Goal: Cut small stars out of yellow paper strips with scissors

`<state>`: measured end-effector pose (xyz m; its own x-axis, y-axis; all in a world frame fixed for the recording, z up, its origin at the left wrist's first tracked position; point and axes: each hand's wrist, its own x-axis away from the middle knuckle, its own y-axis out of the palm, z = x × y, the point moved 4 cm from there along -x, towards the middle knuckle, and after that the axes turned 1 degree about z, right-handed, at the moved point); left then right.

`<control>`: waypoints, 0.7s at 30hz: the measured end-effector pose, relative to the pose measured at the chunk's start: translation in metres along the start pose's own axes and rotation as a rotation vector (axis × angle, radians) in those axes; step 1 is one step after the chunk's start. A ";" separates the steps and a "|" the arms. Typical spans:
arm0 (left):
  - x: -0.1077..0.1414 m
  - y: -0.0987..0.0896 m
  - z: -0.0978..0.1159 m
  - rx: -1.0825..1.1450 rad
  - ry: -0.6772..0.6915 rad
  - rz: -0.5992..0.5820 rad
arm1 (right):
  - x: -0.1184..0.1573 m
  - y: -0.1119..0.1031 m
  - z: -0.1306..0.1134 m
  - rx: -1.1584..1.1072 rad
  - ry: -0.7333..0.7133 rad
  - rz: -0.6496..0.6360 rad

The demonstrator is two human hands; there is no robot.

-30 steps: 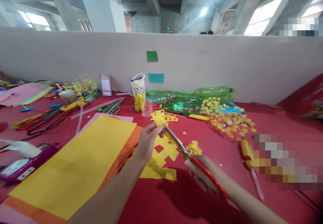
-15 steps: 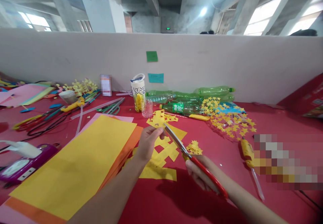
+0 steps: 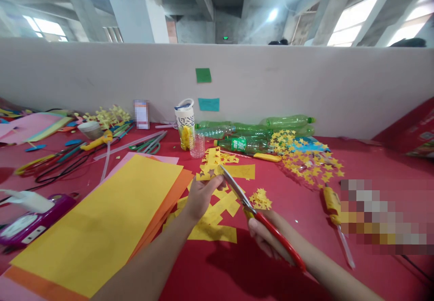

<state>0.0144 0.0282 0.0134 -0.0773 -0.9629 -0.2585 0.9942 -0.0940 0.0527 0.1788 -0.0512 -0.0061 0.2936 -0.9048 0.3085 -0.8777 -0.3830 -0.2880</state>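
Observation:
My left hand pinches a strip of yellow felt or paper with star-shaped holes in it. In my right hand are red-handled scissors, their blades pointing up and left so that the tips meet the strip beside my left thumb. Whether the blades are fully closed is hard to see. Cut yellow pieces lie on the table below my hands. A small pile of yellow stars rests just beyond the scissors, and more scraps with star holes lie behind the strip.
Yellow sheets over orange ones cover the left front of the red table. Green bottles and a white tumbler stand or lie along the partition. Many stars and a yellow glue gun are at right, a purple power strip at left.
My left hand has turned the yellow strip, so its star holes now face me and spread further left. The scissors stay nearly where they were, tips at the strip.

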 end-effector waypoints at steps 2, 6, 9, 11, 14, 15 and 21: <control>0.000 0.000 -0.001 -0.002 -0.008 0.001 | 0.000 0.000 -0.001 -0.005 0.006 0.009; 0.000 -0.001 0.000 -0.014 0.006 0.008 | -0.002 0.000 0.001 -0.006 0.004 0.016; 0.000 0.000 0.001 -0.013 0.017 -0.001 | -0.003 0.000 0.002 0.022 -0.001 0.010; 0.000 0.000 0.000 -0.010 0.012 -0.004 | -0.003 -0.001 0.002 0.030 -0.002 0.010; -0.001 0.000 0.000 0.002 0.014 0.004 | -0.002 -0.002 0.001 0.029 0.007 0.016; -0.001 0.000 0.000 0.011 0.019 0.006 | -0.002 -0.002 0.001 0.027 0.011 0.017; -0.002 0.000 -0.002 0.072 0.027 -0.008 | 0.000 -0.001 -0.001 0.048 0.021 0.045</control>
<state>0.0145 0.0308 0.0123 -0.0821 -0.9550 -0.2851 0.9855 -0.1204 0.1195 0.1796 -0.0505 -0.0047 0.2462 -0.9173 0.3130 -0.8706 -0.3512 -0.3446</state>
